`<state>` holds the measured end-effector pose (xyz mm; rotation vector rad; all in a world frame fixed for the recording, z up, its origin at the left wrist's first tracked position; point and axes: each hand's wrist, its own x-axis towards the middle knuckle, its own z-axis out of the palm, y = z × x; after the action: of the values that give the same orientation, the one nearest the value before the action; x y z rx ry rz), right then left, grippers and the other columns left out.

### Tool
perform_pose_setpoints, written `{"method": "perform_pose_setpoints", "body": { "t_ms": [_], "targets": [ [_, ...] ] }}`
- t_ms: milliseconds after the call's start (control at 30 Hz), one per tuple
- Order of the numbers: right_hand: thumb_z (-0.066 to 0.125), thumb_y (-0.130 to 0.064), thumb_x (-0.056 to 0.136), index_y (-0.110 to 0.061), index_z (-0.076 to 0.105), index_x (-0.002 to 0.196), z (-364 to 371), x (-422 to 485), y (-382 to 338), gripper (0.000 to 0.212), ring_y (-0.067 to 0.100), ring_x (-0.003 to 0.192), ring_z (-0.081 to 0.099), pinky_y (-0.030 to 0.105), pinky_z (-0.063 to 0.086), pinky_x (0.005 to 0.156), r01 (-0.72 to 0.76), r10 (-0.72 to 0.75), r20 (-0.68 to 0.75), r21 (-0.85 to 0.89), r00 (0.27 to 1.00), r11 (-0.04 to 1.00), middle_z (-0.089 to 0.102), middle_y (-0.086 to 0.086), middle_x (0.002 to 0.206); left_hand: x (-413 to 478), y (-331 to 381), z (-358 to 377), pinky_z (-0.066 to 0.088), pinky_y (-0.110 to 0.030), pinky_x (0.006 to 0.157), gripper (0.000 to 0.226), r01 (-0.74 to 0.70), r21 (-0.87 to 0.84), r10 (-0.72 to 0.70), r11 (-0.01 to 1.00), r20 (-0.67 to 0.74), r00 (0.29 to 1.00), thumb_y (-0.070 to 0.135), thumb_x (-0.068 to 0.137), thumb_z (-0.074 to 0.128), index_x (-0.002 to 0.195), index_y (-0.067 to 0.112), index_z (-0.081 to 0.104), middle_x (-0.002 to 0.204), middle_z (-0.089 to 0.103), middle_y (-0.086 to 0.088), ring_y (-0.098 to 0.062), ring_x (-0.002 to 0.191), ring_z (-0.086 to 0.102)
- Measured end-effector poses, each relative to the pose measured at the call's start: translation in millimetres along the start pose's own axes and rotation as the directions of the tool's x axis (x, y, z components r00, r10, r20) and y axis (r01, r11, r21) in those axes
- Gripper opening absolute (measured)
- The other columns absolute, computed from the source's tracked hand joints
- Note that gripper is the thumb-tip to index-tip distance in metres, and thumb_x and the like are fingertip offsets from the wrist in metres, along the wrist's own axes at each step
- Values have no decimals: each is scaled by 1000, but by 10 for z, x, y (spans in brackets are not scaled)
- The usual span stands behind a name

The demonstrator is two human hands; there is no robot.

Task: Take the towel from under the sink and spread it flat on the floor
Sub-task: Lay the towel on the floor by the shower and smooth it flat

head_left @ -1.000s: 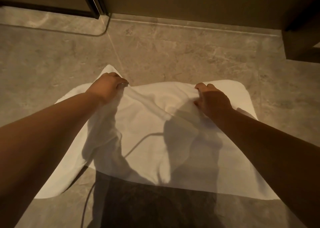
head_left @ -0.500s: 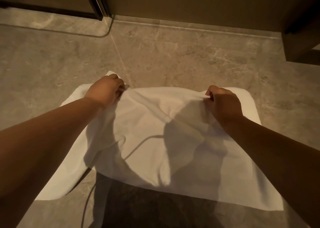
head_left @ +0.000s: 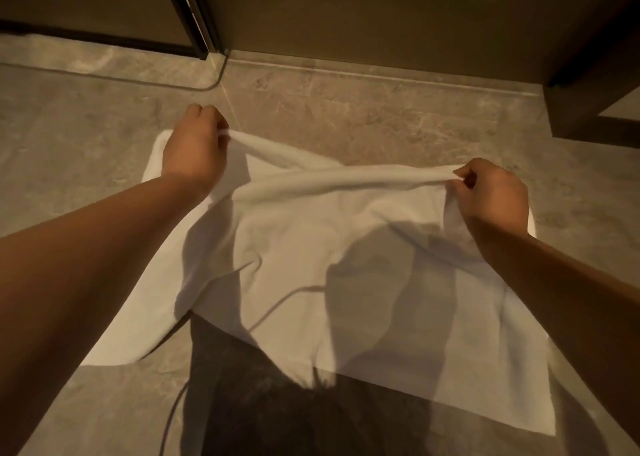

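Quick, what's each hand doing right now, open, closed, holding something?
Left hand: closed, gripping the far edge of the white towel.
Right hand: closed, pinching the same raised edge of the towel.

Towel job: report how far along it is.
Done: the towel is out and on the floor. In hand: the left hand and right hand pinch its upper layer's far edge, raised off a lower layer. Left: probably unfolding that layer and smoothing the creases flat.
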<state>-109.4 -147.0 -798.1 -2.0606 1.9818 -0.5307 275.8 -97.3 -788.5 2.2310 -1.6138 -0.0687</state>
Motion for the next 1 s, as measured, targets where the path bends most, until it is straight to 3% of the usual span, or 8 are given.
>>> {"method": "perform_pose_setpoints", "body": {
  "t_ms": [133,333,467,533,600,733,833,1000],
  "targets": [
    [58,-17,88,-15,66,97,-42,8,119,12,26,82,60,32,44,72,-42,42,-18,5,999,999,69,7,92,74,-16,-27,40,-40,78,18,117,-18,-117,993,-11,993,14,93,52,107,5,57,116,51,-18,-36,98,51],
    [58,-23,90,-15,51,132,42,-51,187,43,32,110,57,41,44,96,-12,20,208,-40,978,999,61,12,125,-82,-9,135,36,-47,98,47,67,59,-82,996,298,951,15,90,55,134,5,44,134,42,-22,-41,120,43],
    [63,-32,87,-19,26,146,94,-175,106,71,32,124,47,42,38,101,-57,49,244,23,969,998,45,12,141,-333,53,203,32,-46,103,57,-292,67,257,954,315,914,21,90,56,141,5,36,143,39,-22,-39,128,38],
    [64,-29,86,-9,34,141,128,-359,79,66,36,123,46,43,38,101,81,-80,196,7,977,997,45,19,138,-492,72,234,26,-46,108,53,-494,76,439,866,358,824,27,94,48,142,7,36,147,37,-19,-36,134,35],
    [64,-30,85,-3,44,135,201,-543,84,60,40,122,45,44,38,100,295,-269,250,-72,930,953,46,23,135,-641,49,287,17,-42,113,56,-608,96,501,788,473,725,35,98,35,148,15,24,156,23,-10,-28,141,24],
    [57,-47,88,-15,21,149,312,-730,114,78,33,142,23,44,25,114,368,-222,549,-172,806,914,24,18,154,-778,-17,363,23,-37,112,68,-533,107,318,840,698,642,44,98,32,150,23,-6,160,-2,-2,-20,146,8],
    [51,-53,89,-26,2,151,301,-728,157,84,28,146,5,50,21,114,332,-124,644,-212,755,919,4,8,160,-819,-55,354,27,-37,111,76,-532,179,214,827,776,594,53,95,32,148,22,-15,159,-14,-1,-20,146,-5],
    [51,-59,86,-31,-6,150,208,-797,250,90,28,146,-9,56,16,112,436,-127,747,-234,652,869,-14,6,159,-926,-82,282,30,-40,109,94,-622,316,104,717,833,543,58,90,41,145,18,-23,154,-29,-5,-27,144,-16]
  ]
}}
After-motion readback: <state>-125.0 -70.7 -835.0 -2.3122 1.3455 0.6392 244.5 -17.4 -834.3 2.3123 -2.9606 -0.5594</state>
